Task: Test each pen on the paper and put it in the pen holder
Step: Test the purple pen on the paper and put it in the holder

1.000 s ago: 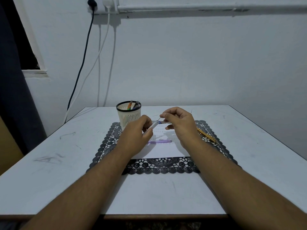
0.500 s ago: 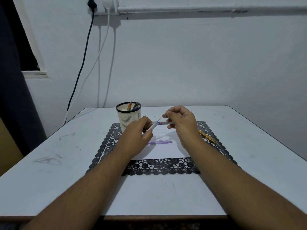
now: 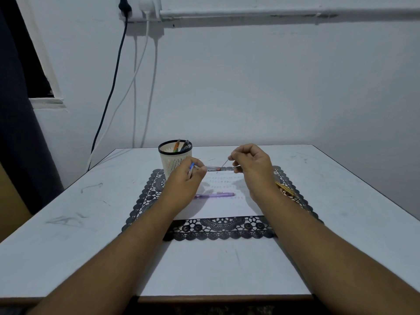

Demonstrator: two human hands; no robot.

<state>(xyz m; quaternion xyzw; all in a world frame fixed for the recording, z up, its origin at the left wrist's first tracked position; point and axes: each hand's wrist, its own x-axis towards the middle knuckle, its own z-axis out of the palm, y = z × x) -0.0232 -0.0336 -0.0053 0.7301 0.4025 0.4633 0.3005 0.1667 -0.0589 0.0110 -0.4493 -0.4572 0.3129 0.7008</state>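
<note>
My left hand (image 3: 185,178) curls around a white pen piece with a blue tip (image 3: 191,169), and its fingertips also pinch one end of a clear plastic pen barrel (image 3: 218,168) that runs level across to my right hand (image 3: 252,165). My right fingers pinch the barrel's other end and a thin grey refill (image 3: 224,163) that slants up from it. Both hands hover above the white sheet of paper (image 3: 223,204), which lies on a black lace placemat (image 3: 216,230). Below my hands, a translucent purple pen (image 3: 214,195) rests on the paper. Just beyond my left hand stands the white slotted pen holder with a black rim (image 3: 174,159), with 2 or 3 pens in it. A yellow pencil (image 3: 286,189) lies beside my right wrist.
</note>
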